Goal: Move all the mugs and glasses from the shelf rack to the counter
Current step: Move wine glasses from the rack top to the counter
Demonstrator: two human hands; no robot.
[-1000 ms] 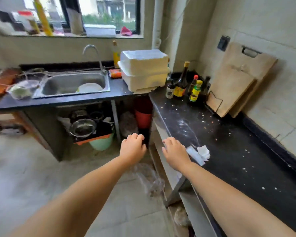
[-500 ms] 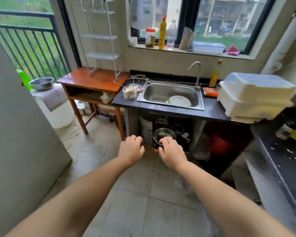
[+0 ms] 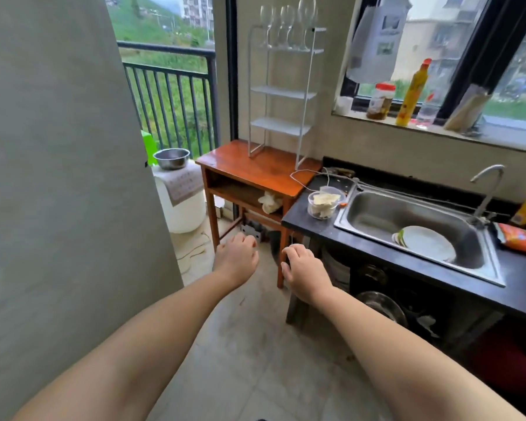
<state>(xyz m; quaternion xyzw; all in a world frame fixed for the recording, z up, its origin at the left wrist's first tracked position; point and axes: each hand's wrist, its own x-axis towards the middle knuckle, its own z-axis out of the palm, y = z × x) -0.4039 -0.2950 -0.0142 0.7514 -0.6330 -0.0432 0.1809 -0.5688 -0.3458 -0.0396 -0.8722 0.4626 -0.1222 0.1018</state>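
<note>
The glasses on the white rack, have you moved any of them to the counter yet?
Nothing looks done yet: the wine glasses stand on the top shelf of the white rack, and the part of the counter by the sink shows no mugs or glasses. In hand: nothing, the left hand and right hand hold nothing. Left: carrying every glass over. No mugs are visible.

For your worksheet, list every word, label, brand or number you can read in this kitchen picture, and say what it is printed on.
None can be read.
Tall yellow squeeze bottle with red cap: label blurred.
Red-lidded clear plastic jar: label blurred.
Orange snack packet: print blurred.
White paper sheet hanging at window: print too small.
</note>
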